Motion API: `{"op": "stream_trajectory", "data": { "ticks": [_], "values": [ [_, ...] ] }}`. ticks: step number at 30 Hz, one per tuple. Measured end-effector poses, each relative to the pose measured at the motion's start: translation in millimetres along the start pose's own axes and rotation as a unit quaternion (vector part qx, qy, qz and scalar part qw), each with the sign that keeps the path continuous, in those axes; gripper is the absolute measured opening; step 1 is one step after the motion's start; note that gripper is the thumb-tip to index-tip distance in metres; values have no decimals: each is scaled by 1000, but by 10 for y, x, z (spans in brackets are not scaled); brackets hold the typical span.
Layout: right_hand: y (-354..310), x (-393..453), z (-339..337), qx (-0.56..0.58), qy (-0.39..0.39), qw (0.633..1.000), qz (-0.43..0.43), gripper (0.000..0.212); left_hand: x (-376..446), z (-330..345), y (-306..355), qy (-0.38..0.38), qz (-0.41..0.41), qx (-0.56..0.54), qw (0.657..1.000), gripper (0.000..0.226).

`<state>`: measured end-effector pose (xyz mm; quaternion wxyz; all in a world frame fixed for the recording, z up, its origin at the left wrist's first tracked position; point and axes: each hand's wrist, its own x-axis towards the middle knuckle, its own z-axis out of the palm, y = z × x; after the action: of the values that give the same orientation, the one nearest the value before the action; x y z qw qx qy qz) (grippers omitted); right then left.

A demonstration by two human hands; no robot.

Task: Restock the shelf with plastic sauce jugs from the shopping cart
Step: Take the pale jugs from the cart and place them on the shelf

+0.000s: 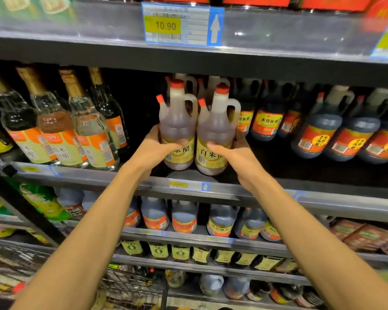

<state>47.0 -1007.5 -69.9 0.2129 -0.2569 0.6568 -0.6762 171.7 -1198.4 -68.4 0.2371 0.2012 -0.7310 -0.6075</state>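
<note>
Two translucent plastic sauce jugs with red caps and yellow labels stand side by side on the middle shelf (267, 186). My left hand (157, 148) grips the left jug (177, 128) around its lower body. My right hand (233, 151) wraps the right jug (215, 130) the same way. Both jugs sit at the shelf's front edge, with more red-capped jugs partly hidden behind them. The wire shopping cart (130, 287) shows at the bottom, below my left forearm.
Glass bottles with gold necks (54, 126) stand left of the jugs, across a dark gap. Dark vinegar jugs (318, 135) fill the shelf to the right. A shelf with a 10.90 price tag (166, 25) hangs above. Lower shelves hold more jugs (184, 218) and bottles.
</note>
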Motion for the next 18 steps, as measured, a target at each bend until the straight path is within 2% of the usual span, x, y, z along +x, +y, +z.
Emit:
{"op": "stream_trajectory", "data": {
  "ticks": [4,8,14,18],
  "values": [
    [-46,-83,105,81,58,995,33,86,-135,230,50,107,-19,-80,991,75],
    [-38,-80,311,70,124,989,37,92,-160,413,122,201,-27,-109,973,71],
    [50,-22,388,46,152,987,21,87,-152,445,89,213,-18,-89,973,84],
    [44,45,368,62,137,988,21,87,-93,430,69,214,-11,-87,973,76]
  ]
}}
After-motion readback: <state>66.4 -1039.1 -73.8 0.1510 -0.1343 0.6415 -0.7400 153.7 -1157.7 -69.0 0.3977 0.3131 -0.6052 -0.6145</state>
